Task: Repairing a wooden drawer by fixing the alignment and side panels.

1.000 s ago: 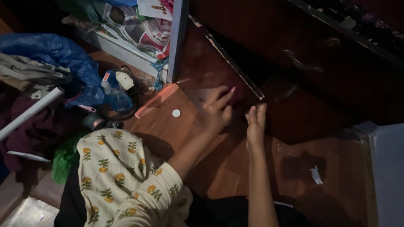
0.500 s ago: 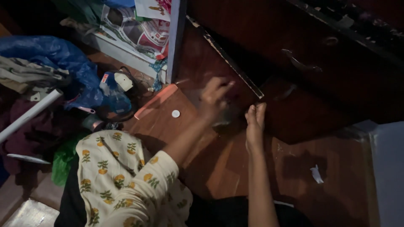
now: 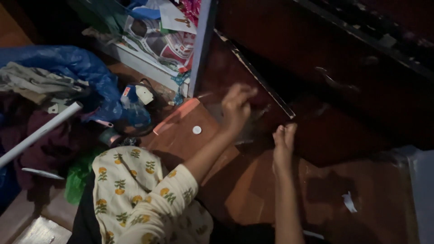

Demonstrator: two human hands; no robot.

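Left hand: your left hand (image 3: 237, 106) is blurred at the edge of the dark wooden cabinet (image 3: 343, 90); since a second ago it has lifted slightly, and the dark red thing it covered no longer shows.
Left fingers: half curled (image 3: 246, 92); you cannot tell if they grasp anything.
Right hand: your right hand (image 3: 284, 147) rests on the wooden floor (image 3: 253, 190), fingers straight and released, unmoved.
Nearby: a small white disc (image 3: 196, 130) lies left of your left fingers, apart; a paper scrap (image 3: 348, 202) lies right of your right fingers.
Meaning: probably a wiping or reaching stroke in progress.
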